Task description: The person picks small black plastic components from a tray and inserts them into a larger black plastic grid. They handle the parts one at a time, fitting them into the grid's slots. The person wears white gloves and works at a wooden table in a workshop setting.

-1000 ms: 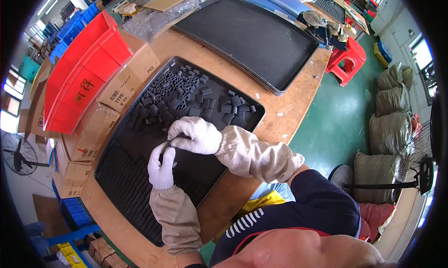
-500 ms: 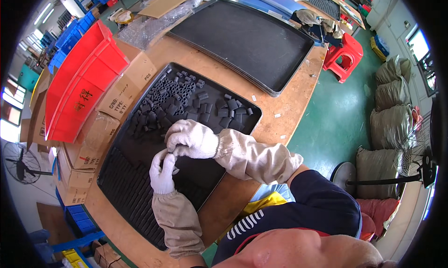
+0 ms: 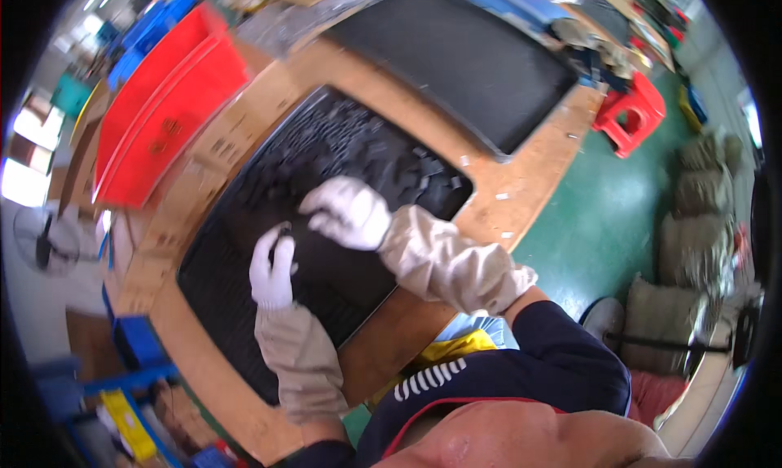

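Both my hands wear white knitted gloves and hover above a black tray [image 3: 338,287] on the wooden table. Pinched between the thumb and forefinger of my left hand [image 3: 271,268] is a small black tube [image 3: 284,231], partly hidden by the glove. To the right, my right hand [image 3: 350,214] stands apart from it with fingers parted and curved, and nothing shows in them. Loose short black tubes [image 3: 338,130] are heaped in the tray's far part. Dark rows of pieces line its near left side, blurred here.
A stack of empty-looking black trays [image 3: 468,61] lies at the far side of the table [image 3: 521,191]. Cardboard boxes [image 3: 236,134] and a red bin [image 3: 167,114] border the left. On the right are a red stool [image 3: 631,114] and several sacks [image 3: 692,244].
My hands have parted: the right has lifted away up and to the right, while the left keeps the small tube. The whole view has shifted and blurred with head movement.
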{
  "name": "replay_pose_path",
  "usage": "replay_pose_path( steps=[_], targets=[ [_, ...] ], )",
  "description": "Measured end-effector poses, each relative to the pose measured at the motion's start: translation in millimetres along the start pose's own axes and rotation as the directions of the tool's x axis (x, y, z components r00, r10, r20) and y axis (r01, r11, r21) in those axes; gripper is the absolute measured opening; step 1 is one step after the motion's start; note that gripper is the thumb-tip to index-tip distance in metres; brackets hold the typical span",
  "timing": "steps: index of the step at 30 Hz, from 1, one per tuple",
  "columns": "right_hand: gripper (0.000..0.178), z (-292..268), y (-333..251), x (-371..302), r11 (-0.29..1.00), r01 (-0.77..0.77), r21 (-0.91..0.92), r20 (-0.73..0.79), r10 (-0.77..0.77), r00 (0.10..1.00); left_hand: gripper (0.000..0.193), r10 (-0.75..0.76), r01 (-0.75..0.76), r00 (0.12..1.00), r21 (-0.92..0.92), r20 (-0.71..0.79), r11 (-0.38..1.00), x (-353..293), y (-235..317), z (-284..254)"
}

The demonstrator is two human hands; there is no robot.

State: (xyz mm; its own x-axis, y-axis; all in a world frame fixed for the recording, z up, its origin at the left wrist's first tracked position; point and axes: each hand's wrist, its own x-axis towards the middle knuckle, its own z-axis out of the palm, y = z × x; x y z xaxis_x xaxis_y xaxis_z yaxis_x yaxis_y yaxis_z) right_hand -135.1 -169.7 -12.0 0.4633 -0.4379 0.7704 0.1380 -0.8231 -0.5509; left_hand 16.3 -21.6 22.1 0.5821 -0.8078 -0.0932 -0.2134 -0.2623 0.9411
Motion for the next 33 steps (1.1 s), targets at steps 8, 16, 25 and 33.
replay_pose_path(
  steps=[8, 16, 25, 33],
  targets=[
    [0.024, 8.0, 12.7, -5.8, 0.991, -0.050, -0.120, -0.071, 0.041, 0.997, 0.031, 0.451, -0.093, 0.840, 0.738, -0.303, 0.669, 59.6, -9.5, -95.6],
    [0.023, 5.5, 11.1, -8.3, 0.984, -0.103, -0.142, -0.015, 0.102, 0.995, 0.027, 0.282, -0.105, 0.959, 0.876, -0.036, 0.471, 81.7, -58.5, -97.9],
    [0.021, 2.3, 11.5, -8.9, 0.982, -0.107, -0.155, 0.011, 0.110, 0.994, 0.031, 0.241, -0.283, 0.951, 0.863, 0.195, 0.418, 75.0, -50.3, -94.1],
    [0.020, 4.3, 9.1, -7.2, 0.982, -0.104, -0.157, 0.011, 0.107, 0.994, 0.032, 0.215, -0.299, 0.952, 0.819, 0.219, 0.489, 71.8, -45.0, -89.9]
  ],
)
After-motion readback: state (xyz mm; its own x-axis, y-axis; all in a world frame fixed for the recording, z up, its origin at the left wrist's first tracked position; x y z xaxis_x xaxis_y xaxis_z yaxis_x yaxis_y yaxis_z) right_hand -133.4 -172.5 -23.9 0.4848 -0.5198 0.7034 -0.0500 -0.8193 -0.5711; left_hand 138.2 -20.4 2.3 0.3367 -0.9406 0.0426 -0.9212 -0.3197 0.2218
